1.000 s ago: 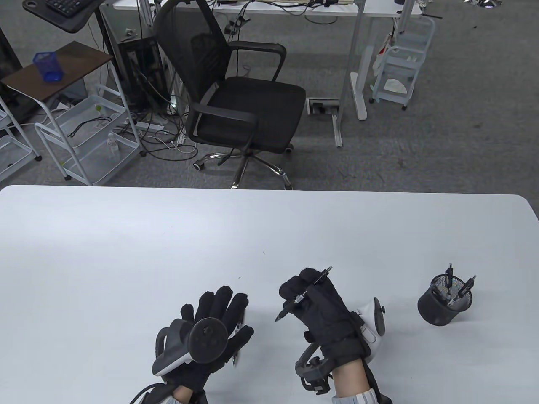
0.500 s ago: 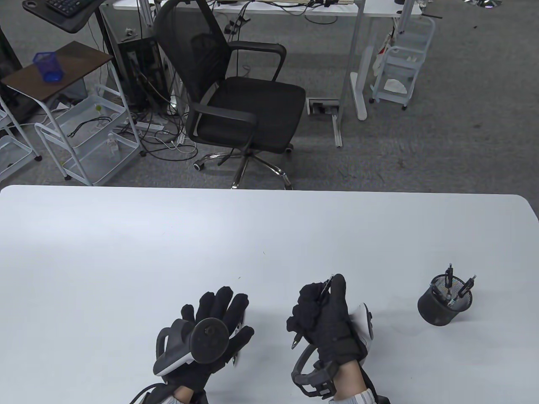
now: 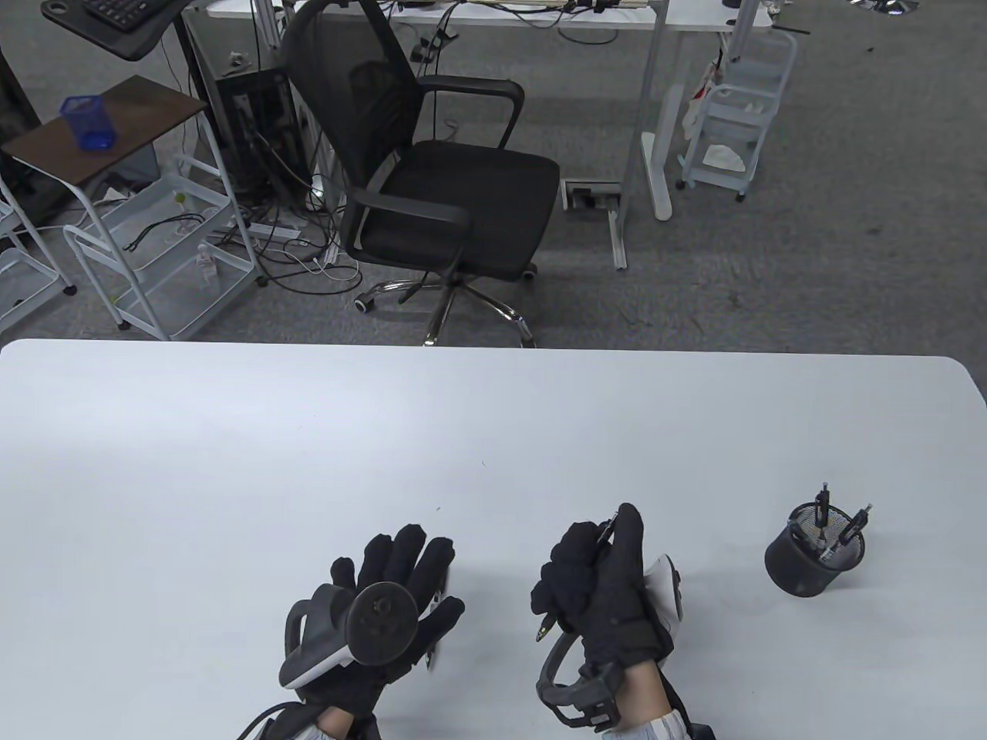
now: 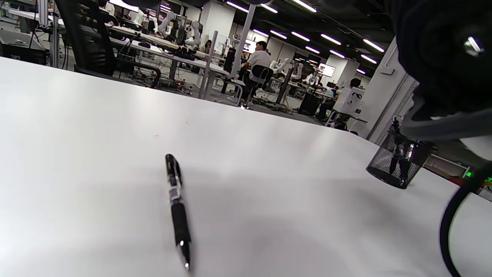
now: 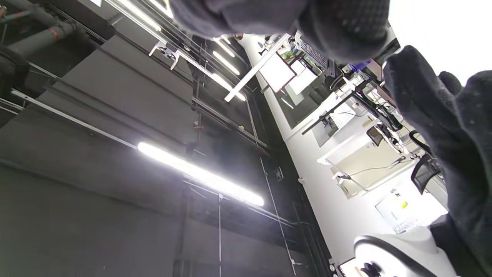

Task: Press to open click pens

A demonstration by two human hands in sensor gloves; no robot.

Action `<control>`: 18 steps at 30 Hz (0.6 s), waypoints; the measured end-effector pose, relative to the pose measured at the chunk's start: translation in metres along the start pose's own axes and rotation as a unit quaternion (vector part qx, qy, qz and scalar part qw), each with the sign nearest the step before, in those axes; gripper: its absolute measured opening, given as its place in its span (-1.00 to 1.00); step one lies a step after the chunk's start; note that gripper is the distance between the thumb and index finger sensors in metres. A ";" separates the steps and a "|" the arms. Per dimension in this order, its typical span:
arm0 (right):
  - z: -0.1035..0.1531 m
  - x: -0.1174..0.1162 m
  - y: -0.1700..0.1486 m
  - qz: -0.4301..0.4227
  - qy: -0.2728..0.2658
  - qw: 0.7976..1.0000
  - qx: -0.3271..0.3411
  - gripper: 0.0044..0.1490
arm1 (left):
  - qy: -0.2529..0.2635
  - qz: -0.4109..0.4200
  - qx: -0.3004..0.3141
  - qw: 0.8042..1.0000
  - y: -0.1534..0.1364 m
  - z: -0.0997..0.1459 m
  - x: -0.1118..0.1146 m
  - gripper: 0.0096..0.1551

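Since earlier: our right hand (image 3: pixel 597 574) turned upright, thumb now atop held pen (image 3: pixel 546 626) | left hand (image 3: pixel 385 593) flat, spread beside second pen (image 4: pixel 178 206) | holder (image 3: pixel 813 556) far right | risk: gloved thumb slipping off plunger, pen dropping.

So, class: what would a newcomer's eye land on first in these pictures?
Likely the right hand near the table's front edge, gripping a pen upright. Beside it the left hand lies flat over another pen. Far right stands a black mesh cup holding more pens.
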State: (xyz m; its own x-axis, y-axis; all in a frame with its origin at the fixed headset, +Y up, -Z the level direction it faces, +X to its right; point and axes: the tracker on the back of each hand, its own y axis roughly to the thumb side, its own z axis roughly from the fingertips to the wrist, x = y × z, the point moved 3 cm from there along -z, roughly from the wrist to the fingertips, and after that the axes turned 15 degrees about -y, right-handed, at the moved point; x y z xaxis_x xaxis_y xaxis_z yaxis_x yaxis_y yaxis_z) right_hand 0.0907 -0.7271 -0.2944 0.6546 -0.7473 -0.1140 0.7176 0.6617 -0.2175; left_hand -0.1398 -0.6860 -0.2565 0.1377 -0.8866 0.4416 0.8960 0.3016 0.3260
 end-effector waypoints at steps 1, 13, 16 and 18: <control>0.000 -0.001 0.000 0.003 -0.001 1.000 0.001 -0.15 | 0.001 0.000 0.000 1.000 -0.001 0.000 0.000 -0.21; 0.001 -0.002 -0.002 0.009 -0.001 1.000 -0.007 -0.15 | 0.003 0.002 0.001 1.000 -0.001 0.001 -0.001 -0.21; 0.001 -0.002 -0.002 0.012 0.001 1.000 -0.007 -0.15 | 0.003 0.002 0.001 1.000 -0.001 0.001 -0.001 -0.21; 0.000 -0.002 -0.003 0.013 0.004 1.000 -0.008 -0.15 | 0.003 0.002 0.001 1.000 -0.001 0.001 -0.001 -0.21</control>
State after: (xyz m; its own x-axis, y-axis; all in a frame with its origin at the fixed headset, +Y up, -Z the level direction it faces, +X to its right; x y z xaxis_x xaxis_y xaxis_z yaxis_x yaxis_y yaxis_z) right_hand 0.0876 -0.7274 -0.2931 0.6715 -0.7301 -0.1267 0.6963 0.6802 -0.2291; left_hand -0.1414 -0.6851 -0.2564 0.1433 -0.8876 0.4377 0.8948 0.3051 0.3259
